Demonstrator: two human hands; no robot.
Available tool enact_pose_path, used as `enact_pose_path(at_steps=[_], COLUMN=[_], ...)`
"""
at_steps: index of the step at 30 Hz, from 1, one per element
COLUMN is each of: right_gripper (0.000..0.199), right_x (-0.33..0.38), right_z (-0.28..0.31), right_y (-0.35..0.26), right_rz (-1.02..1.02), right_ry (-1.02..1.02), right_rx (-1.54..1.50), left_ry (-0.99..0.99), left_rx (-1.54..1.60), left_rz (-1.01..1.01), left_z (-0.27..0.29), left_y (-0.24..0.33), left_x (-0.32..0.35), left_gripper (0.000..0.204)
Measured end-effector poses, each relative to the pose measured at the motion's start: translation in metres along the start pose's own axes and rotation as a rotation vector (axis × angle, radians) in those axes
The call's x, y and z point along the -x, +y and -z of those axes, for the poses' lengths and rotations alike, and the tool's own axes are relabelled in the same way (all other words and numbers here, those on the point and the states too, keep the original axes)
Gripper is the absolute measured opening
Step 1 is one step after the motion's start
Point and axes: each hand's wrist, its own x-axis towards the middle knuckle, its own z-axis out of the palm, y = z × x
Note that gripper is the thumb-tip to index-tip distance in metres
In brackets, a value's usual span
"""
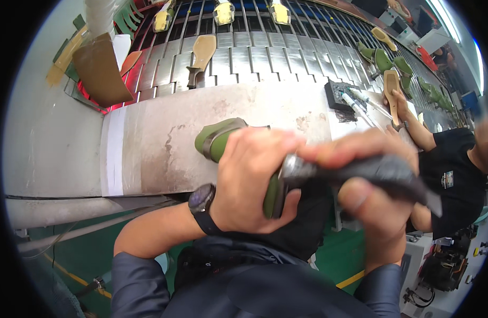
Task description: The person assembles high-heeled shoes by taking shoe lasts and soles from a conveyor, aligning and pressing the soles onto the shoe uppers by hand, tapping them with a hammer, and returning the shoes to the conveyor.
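A green shoe with a brownish strap is held in front of me over the near edge of the bench. My left hand is wrapped round its back part and hides most of it. In my right hand is a dark tool with a rounded, shiny end and a flat, pale tip at the other end. The tool's rounded end is right at the shoe, beside my left fingers. Motion smears my right hand, and I cannot tell the tool's exact kind.
Beyond the pale, stained bench runs a slatted metal conveyor carrying a tan sole and several green shoes. A black block with brushes or tubes lies at the right. A co-worker there holds another sole. A brown panel stands left.
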Motion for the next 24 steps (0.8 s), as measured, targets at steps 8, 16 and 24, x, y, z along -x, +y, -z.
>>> enact_pose_path(at_steps=[8,16,24], right_gripper=[0.028,0.032,0.035], right_x=[0.075,0.081,0.044], right_z=[-0.040,-0.057,-0.032], right_y=[0.165,0.194,0.155], right_rz=[-0.138,-0.123,-0.125], right_ry=[0.129,0.196,0.007], right_rx=[-0.179,-0.407,-0.328], left_ry=[-0.027,0.015,0.103], left_rx=[-0.488,-0.486,-0.411], left_rz=[-0.083,-0.015,0.033], left_z=[0.003,-0.001,-0.006], left_y=[-0.035,-0.042,-0.039], left_x=[0.138,0.161,0.159], left_gripper=[0.114,0.078,0.056])
